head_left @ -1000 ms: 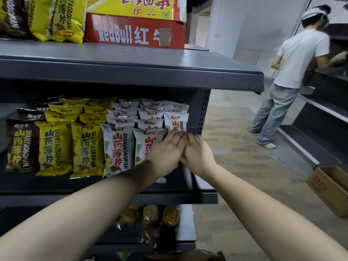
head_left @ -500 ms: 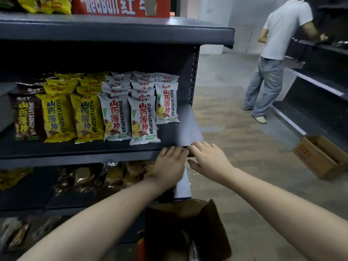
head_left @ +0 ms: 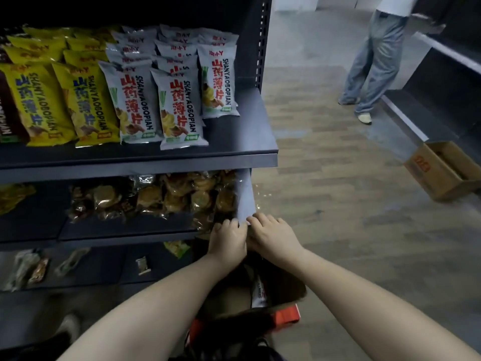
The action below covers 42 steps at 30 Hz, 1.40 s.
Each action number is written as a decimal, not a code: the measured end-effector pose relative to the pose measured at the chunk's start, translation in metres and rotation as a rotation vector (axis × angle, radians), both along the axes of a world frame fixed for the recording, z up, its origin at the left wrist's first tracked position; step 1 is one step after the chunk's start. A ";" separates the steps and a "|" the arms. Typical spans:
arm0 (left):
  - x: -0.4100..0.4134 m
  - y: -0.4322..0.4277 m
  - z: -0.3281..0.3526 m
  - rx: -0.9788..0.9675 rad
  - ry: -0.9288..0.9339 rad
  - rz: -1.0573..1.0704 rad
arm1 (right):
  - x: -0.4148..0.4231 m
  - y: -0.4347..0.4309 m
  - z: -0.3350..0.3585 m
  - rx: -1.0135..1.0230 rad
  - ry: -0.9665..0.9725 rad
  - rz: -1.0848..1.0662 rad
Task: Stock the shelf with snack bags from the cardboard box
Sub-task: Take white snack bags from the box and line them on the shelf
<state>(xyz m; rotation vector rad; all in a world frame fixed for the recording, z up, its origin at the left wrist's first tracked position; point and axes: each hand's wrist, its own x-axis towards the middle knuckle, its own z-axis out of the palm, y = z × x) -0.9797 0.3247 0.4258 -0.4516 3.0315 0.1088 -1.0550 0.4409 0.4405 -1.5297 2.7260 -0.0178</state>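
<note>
Bags (head_left: 179,108) fill the upper left, standing in rows on the shelf (head_left: 247,134), with bare room at its right end. At lower centre our left hand (head_left: 227,241) and right hand (head_left: 273,238) sit together, empty, fingers loosely bent, over the box (head_left: 289,282), where one bag (head_left: 260,293) shows. We judge it light, puffy and slick, so pinch a sealed end. Shelf corners crowd us, but the floor (head_left: 338,204) to the right lies open.
</note>
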 end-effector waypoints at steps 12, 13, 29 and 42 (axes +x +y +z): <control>0.032 -0.007 -0.088 0.256 -0.379 0.172 | 0.004 0.026 -0.107 0.273 -0.463 -0.228; 0.031 -0.006 -0.095 0.295 -0.400 0.194 | 0.004 0.025 -0.115 0.284 -0.504 -0.252; 0.005 0.009 -0.236 0.579 -0.615 0.402 | -0.019 -0.002 -0.260 0.493 -0.749 -0.301; 0.003 0.012 -0.288 0.534 -0.649 0.398 | -0.022 -0.013 -0.331 0.488 -0.932 -0.418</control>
